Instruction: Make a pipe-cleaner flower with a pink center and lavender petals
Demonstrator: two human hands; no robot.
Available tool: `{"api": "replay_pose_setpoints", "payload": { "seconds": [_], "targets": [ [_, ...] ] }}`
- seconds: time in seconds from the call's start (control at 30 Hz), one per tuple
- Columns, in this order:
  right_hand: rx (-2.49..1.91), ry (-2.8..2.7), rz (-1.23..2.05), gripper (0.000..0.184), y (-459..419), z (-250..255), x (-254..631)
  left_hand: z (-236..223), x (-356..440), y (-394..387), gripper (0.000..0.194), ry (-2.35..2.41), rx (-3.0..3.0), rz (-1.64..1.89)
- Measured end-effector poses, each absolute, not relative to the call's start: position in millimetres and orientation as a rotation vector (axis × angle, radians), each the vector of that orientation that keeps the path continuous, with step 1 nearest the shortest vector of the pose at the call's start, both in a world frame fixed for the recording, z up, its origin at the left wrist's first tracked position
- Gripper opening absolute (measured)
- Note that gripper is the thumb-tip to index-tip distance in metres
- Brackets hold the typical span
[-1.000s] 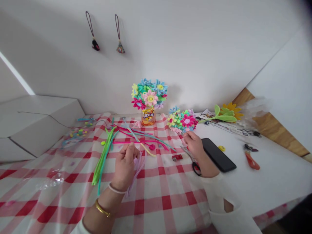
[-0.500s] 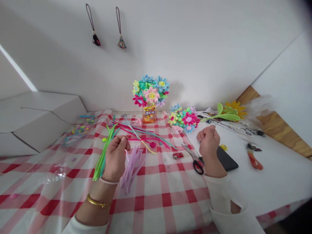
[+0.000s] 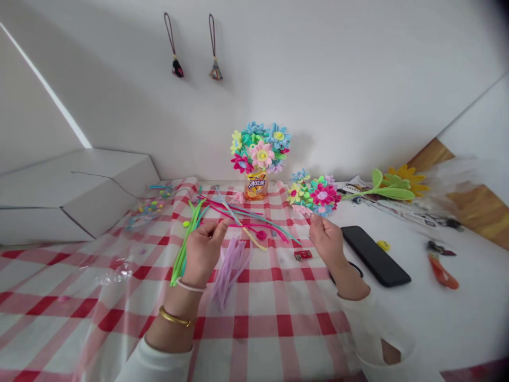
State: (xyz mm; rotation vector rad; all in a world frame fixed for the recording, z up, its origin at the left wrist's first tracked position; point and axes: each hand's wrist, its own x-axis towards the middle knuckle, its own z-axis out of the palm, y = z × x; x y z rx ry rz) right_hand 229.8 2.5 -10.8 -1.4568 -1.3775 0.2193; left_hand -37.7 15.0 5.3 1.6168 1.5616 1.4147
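Note:
My left hand (image 3: pixel 203 250) is closed, thumb pressed against the curled fingers, above the green pipe cleaners (image 3: pixel 186 241) and a bundle of lilac pipe cleaners (image 3: pixel 229 270). Whatever is in its pinch is hidden. Pink pipe cleaners (image 3: pixel 274 229) lie past its fingertips; I cannot tell whether one touches them. My right hand (image 3: pixel 326 241) is also closed in a pinch, its content too small to make out. Beneath that wrist, scissors (image 3: pixel 357 269) show only part of a black handle. A small red item (image 3: pixel 303 255) lies between the hands.
A vase of fuzzy flowers (image 3: pixel 256 185) stands by the wall, with a flower bunch (image 3: pixel 320 196) lying to its right. On the white surface are a black phone (image 3: pixel 376 255), a yellow item (image 3: pixel 383 245) and an orange-handled tool (image 3: pixel 442 271). A white box (image 3: pixel 115 183) sits far left.
The view has turned, so the scene sits further right. My right hand has moved left, closer to my left hand, and turned; its fist is now a pinch. The phone is more exposed.

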Motion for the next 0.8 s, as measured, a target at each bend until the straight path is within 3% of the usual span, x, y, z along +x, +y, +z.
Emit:
{"api": "replay_pose_setpoints", "payload": {
  "seconds": [0.33,0.8],
  "targets": [
    [-1.504,-1.548,0.175,0.045,3.3,-16.1,219.3,-5.8,-57.1,26.2,0.02,1.788,1.984,0.204],
    [-1.436,-1.702,0.352,0.039,-0.6,-22.1,205.2,3.4,-55.2,21.9,0.012,1.455,1.603,0.61]
  ]
}}
